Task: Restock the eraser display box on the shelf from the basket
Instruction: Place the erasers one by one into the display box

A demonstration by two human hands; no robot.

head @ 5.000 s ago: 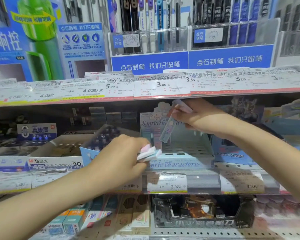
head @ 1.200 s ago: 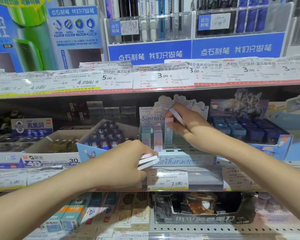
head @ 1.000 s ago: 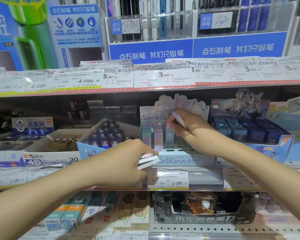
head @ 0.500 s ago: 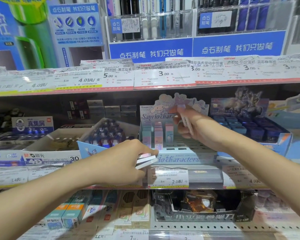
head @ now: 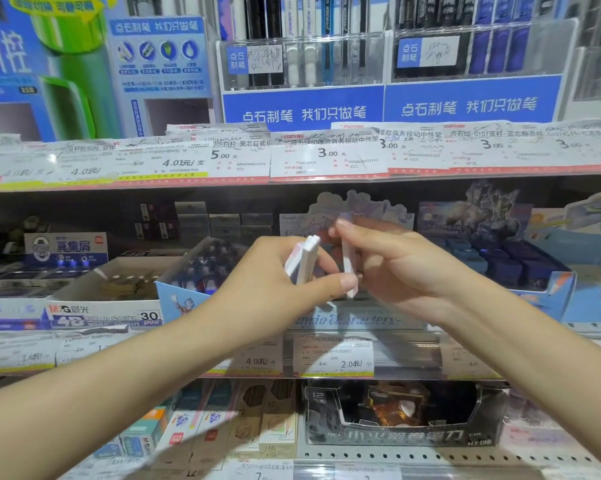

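Hands meet before the eraser display box [head: 358, 318]. Left hand [head: 268, 292] fingers pinch a small stack of erasers [head: 304, 259]; right hand [head: 396, 268] fingers pinch one upright eraser [head: 348, 265] just beside it.

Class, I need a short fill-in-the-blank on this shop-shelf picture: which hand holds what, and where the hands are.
1. The small stack of erasers is held in the ____ hand.
2. The right hand pinches ____ eraser, held roughly upright.
3. Both hands are raised in front of the pastel display box on the ____ shelf of the three in view.
4. The price tag directly below that box reads ____ yuan.

Missing words: left; one; middle; 2.0
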